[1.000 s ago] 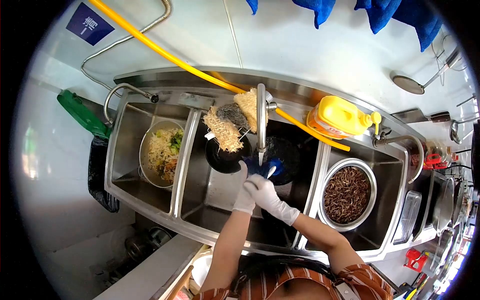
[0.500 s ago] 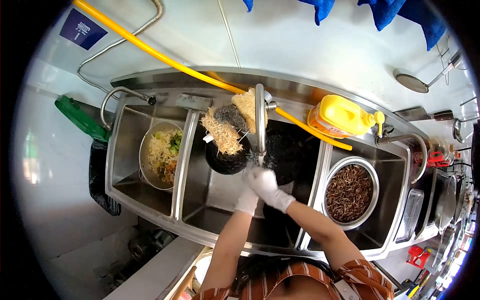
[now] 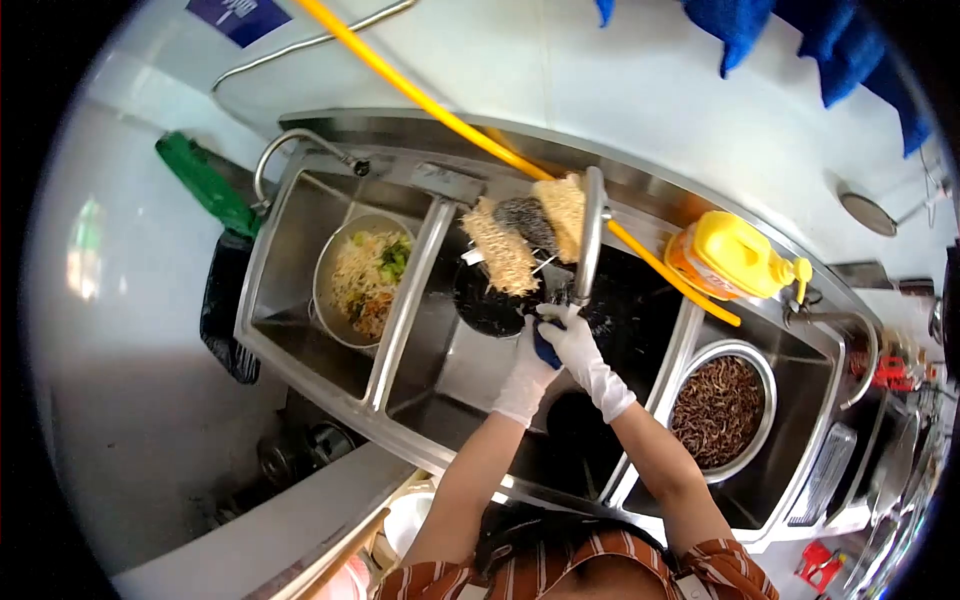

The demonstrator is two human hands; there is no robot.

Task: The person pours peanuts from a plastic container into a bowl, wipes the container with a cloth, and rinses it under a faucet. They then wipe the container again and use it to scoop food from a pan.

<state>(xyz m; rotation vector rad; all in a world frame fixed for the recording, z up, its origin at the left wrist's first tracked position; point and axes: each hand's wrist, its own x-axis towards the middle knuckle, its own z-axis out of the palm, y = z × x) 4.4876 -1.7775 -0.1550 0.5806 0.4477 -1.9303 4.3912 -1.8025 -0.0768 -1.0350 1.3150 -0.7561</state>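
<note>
Both my hands wear white gloves and meet over the middle sink [image 3: 470, 368], just under the spout of the tap [image 3: 592, 240]. A small dark blue thing, perhaps a cloth [image 3: 546, 346], shows between them. My left hand [image 3: 530, 368] is closed around it from the left side. My right hand [image 3: 577, 348] lies against it from the right, with bent fingers close below the spout; its fingertips are partly hidden. Beyond the hands, a dark round pan [image 3: 490, 312] sits in the sink beneath tan loofah scrubbers [image 3: 502, 245] and a grey steel-wool scrubber [image 3: 525, 222].
A pot of food scraps [image 3: 318, 290] stands in the left sink. The right sink holds a metal bowl [image 3: 768, 400] of brown strips. On the back ledge are a yellow jug [image 3: 735, 250] and a yellow hose [image 3: 430, 105]. Blue cloths [image 3: 735, 30] hang above.
The view has turned, so the sinks appear farther right. My hands, clasped together before under splashing water, have shifted apart slightly, and the dark blue thing now shows between them.
</note>
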